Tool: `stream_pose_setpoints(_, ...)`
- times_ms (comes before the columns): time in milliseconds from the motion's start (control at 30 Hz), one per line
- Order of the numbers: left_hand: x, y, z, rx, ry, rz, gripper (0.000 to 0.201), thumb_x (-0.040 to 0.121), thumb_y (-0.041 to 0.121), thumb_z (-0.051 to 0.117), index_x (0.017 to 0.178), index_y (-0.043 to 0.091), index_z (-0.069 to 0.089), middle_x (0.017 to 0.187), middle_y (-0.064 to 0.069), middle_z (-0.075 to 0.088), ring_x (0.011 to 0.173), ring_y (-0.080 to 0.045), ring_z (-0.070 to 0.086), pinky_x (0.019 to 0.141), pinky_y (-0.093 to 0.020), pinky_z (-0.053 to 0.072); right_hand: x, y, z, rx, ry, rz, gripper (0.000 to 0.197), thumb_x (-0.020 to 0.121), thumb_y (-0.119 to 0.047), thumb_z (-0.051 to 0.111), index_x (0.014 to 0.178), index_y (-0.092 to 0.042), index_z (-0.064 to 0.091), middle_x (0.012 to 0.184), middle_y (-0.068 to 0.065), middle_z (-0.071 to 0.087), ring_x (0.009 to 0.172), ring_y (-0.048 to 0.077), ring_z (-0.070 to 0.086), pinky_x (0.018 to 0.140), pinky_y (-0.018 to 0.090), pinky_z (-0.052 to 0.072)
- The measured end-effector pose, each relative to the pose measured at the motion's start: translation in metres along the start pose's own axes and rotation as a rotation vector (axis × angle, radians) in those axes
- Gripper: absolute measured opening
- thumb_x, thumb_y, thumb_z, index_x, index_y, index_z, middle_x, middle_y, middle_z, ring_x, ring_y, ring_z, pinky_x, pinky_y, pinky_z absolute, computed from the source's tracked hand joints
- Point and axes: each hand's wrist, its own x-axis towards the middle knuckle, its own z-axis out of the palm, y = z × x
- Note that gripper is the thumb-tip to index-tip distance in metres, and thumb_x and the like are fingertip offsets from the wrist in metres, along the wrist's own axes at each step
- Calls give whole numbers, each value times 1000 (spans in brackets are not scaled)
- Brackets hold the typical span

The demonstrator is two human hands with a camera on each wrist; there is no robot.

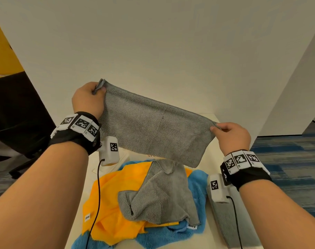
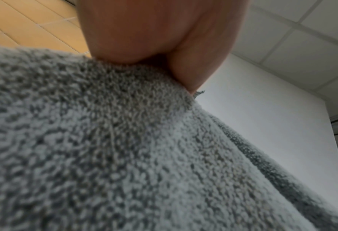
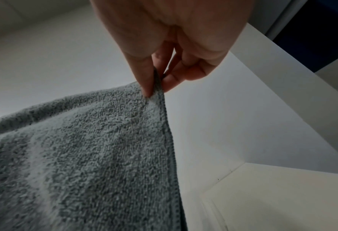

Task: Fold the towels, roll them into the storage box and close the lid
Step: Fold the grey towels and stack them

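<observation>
Towel fold, mid-air w/ both hands

Grey towel (image 1: 153, 130) hangs stretched above the pile of towels (image 1: 135, 203); left hand (image 1: 88, 99) and right hand (image 1: 232, 135) are well apart, each pinching a top corner. IMO keep it taut, level the corners, then bring them together.

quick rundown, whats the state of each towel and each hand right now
held grey towel: stretched in the air between both hands, hanging doubled
left hand: pinches its upper left corner
right hand: pinches its upper right corner
second grey towel: crumpled on top of the pile
orange towel: unfolded, on the blue one
blue towel: spread at the bottom
</observation>
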Motion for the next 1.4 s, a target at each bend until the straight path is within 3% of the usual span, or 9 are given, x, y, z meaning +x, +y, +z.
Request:
stream_pose_setpoints(67,-1,0,1,6,2,-5,26,95,27,52,108,11,67,87,-8,61,81,-25,53,70,-27,35,0,-2,-1,32,24,3,7,78,-24,76,83,-20,71,83,0,68,81,14,60,83,29,46)
stream_pose_setpoints(167,-1,-1,2,20,6,-10,25,95,26,53,105,9,67,89,-12,63,84,-29,55,70,-27,35,0,-2,-4,66,51,-18,21,76,-20,78,69,-26,59,70,-7,60,71,14,56,74,27,45)
stream_pose_setpoints(300,-1,-3,3,40,-10,-35,24,96,26,51,101,8,66,82,-8,56,84,-31,55,68,-28,34,2,0,-5,90,56,-61,24,75,-15,77,67,-26,57,67,-10,55,64,10,51,64,20,40)
stream_pose_setpoints(500,1,-4,2,42,5,-42,24,95,25,51,103,8,66,85,-9,58,86,-31,55,69,-28,34,2,-6,-9,109,44,-68,7,82,-18,71,86,-24,70,79,-6,66,80,11,61,83,26,47)
stream_pose_setpoints(633,2,-5,2,36,18,-55,24,95,25,51,101,8,66,84,-8,57,82,-28,53,68,-28,33,2,-8,-9,82,40,-99,14,89,-16,63,98,-16,73,86,-7,65,86,10,60,85,23,44)
stream_pose_setpoints(767,2,-7,2,43,10,-61,23,95,25,51,98,8,66,82,-7,55,79,-26,50,67,-28,32,2,-10,-8,107,88,-86,10,86,-18,67,92,-22,73,85,-8,67,87,12,64,88,29,49)
stream_pose_setpoints(933,1,-8,2,73,-10,-78,24,96,25,49,94,4,62,85,-15,56,85,-33,54,67,-29,31,3,-11,-7,170,162,-74,8,83,-19,71,86,-22,64,84,-5,65,81,11,62,84,30,52)
stream_pose_setpoints(1133,-1,-7,1,91,-56,-121,27,101,21,41,96,-2,54,102,-29,59,95,-40,54,69,-33,31,7,-8,-7,157,103,-74,17,89,-19,64,105,-19,69,88,-5,64,88,13,59,87,27,47)
stream_pose_setpoints(1400,-6,-7,3,47,-92,-170,19,103,19,35,93,5,43,85,-11,46,84,-24,42,69,-30,28,2,-16,-10,243,86,-35,7,95,-20,56,100,-15,55,97,-1,61,89,10,56,78,18,39)
